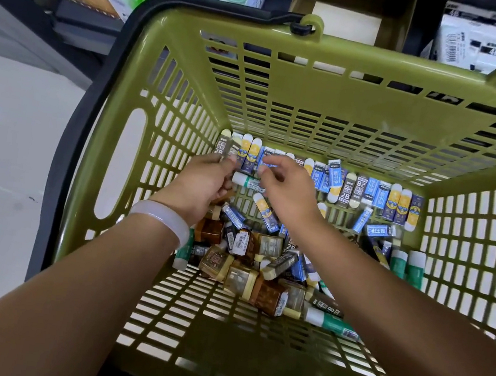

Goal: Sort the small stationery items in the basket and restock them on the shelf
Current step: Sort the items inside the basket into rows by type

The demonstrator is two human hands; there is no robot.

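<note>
Dozens of small stationery items lie in an olive-green basket (285, 97) as a person reaches in with both hands to sort them. Nearest the camera, a loose heap of brown and clear boxed items (241, 269) sits jumbled with green-and-white glue sticks (329, 323) and dark-sleeved erasers, none of it yet in order. Further in, a few blue erasers (379, 230) lie scattered on the basket floor.

Above the heap, the left hand (202, 186), a pale bangle (161, 218) on its wrist, has its fingers curled round a dark 2B eraser (225, 149) at the left end of the far row. The right hand (287, 190) hovers just beside it with fingers loosely spread and apart; no item shows in its grip.

Along the far wall, a row of erasers (352, 186) stands side by side, blue, yellow-capped and dark-sleeved ones mixed together, so lining up looks under way but grouping by kind appears unfinished.

Beyond the rim, shelf stock (483, 45) in white cartons shows dimly. By this view the sorting is perhaps half done, and restocking the shelf has not begun.
</note>
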